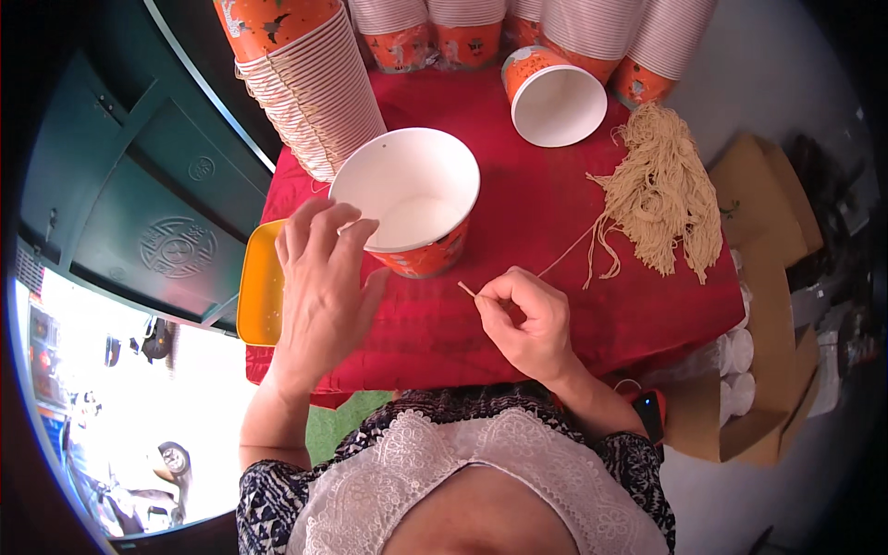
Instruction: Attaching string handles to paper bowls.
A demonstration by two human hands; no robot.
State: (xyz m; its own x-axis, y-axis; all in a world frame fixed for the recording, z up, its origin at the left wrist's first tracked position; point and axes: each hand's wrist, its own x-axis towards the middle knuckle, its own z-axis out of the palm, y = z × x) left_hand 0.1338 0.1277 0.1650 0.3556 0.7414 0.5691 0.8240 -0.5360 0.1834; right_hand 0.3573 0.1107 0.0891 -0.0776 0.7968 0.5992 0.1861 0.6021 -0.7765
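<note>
White lace (393,458) on a dark patterned garment fills the foreground as a person's two bare hands work at a red-draped counter (425,356) around one upright orange-and-white bucket (407,199). Over the bucket's near-left rim arches the left hand (324,277), its grip spread, thumb apart from bent fingers; whether they touch the rim cannot be told. Right of the bucket's base, the right hand (529,324), knuckles up, has its grip pinching one cord (467,289) between thumb and fingertips, the end poking toward the bucket. One tan bundle of cords (661,190) lies farther right of the bucket. One tipped bucket (560,106), beyond the upright one to the right, shows its white inside. One twine-looped stack (310,97) stands behind the bucket, left; at least five wrapped stacks (393,18) line up beyond. One yellow tray (262,287) sits left of the bucket.
</note>
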